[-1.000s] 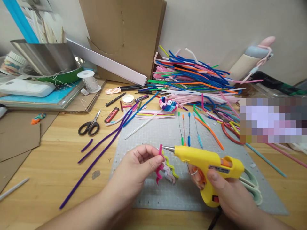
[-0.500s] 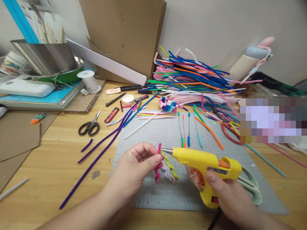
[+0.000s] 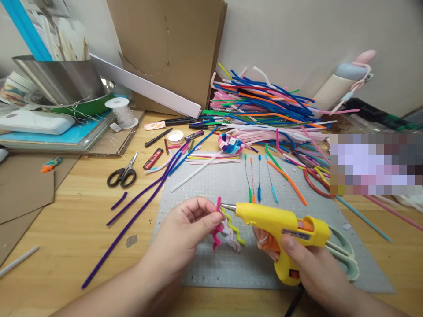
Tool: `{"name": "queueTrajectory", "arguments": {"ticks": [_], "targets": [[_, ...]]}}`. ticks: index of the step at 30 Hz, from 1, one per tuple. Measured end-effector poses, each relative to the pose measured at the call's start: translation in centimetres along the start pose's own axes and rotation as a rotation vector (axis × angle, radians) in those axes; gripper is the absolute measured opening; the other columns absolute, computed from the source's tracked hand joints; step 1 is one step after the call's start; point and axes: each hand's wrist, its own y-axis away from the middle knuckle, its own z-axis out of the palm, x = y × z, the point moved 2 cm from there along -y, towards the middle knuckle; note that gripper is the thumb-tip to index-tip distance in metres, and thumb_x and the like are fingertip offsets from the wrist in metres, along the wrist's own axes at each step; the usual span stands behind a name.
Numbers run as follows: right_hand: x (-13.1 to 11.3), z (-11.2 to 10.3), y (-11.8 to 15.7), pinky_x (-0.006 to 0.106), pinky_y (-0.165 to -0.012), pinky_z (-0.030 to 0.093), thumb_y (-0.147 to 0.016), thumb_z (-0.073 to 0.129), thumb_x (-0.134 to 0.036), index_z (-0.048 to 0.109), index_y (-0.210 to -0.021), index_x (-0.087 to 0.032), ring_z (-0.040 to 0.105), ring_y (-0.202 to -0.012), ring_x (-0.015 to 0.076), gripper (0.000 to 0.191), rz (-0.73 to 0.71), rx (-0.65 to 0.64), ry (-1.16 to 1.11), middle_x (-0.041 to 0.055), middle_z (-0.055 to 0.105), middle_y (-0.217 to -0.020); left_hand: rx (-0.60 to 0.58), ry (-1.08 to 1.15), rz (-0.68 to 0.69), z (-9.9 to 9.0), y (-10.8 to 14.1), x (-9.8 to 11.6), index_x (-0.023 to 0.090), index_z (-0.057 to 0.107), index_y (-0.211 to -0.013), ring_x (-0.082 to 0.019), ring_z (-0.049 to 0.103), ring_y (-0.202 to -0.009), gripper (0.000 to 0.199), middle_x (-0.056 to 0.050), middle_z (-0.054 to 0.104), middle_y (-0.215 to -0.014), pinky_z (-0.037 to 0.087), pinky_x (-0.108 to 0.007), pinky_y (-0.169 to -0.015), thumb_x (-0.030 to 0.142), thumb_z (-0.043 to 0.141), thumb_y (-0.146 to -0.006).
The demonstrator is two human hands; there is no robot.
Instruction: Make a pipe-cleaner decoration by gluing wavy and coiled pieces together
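My left hand (image 3: 188, 224) pinches a wavy magenta pipe cleaner (image 3: 217, 235) between thumb and fingers, its straight top end sticking up. Wrapped round the handle of a yellow hot glue gun (image 3: 271, 215) is my right hand (image 3: 310, 259), with the fingers near the trigger. The gun's metal nozzle points left and meets, or nearly meets, the upper part of the magenta pipe cleaner; a gap cannot be made out. Just behind it, a wavy yellow-green pipe cleaner (image 3: 235, 226) and a wavy pale one (image 3: 229, 237) show, partly hidden by the left hand.
A grey cutting mat (image 3: 205, 268) lies beneath both hands. Pale green scissors (image 3: 343, 257) rest behind the glue gun, black scissors (image 3: 123, 176) at left. Long purple pipe cleaners (image 3: 132, 220) cross the table. A heap of pipe cleaners (image 3: 264, 101) sits at the back.
Both hands keep nearly the same pose, with the nozzle still at the magenta pipe cleaner. The whole view has shifted very slightly.
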Motion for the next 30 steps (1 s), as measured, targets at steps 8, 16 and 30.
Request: {"name": "queueTrajectory", "arguments": {"ticks": [8, 16, 30], "targets": [[-0.5, 0.1, -0.1, 0.028, -0.054, 0.047, -0.081, 0.057, -0.053, 0.066, -0.083, -0.019, 0.056, -0.062, 0.0165, 0.035, 0.043, 0.029, -0.073, 0.0071, 0.064, -0.074, 0.023, 0.017, -0.028, 0.0, 0.0, 0.0, 0.016, 0.062, -0.069, -0.008, 0.054, -0.058, 0.024, 0.001, 0.064, -0.063, 0.042, -0.017, -0.053, 0.033, 0.077, -0.066], [-0.1, 0.0, -0.3, 0.026, -0.052, 0.039, -0.088, 0.048, -0.052, 0.064, -0.084, -0.019, 0.043, -0.054, 0.0123, 0.036, 0.063, 0.106, -0.057, 0.0009, 0.051, -0.061, 0.039, 0.040, -0.036, 0.1, 0.0, 0.3, 0.015, 0.061, -0.068, -0.008, 0.055, -0.056, 0.024, 0.000, 0.065, -0.064, 0.042, -0.017, -0.052, 0.032, 0.078, -0.065], [-0.4, -0.6, 0.8, 0.024, -0.064, 0.049, -0.082, 0.063, -0.041, 0.065, -0.102, -0.016, 0.057, -0.070, 0.0139, 0.032, 0.418, 0.107, -0.303, 0.0066, 0.066, -0.082, 0.271, 0.092, 0.160, -1.1, -0.4, 1.7, 0.015, 0.062, -0.071, -0.007, 0.055, -0.059, 0.019, 0.001, 0.064, -0.070, 0.042, -0.016, -0.054, 0.026, 0.076, -0.066]]}}
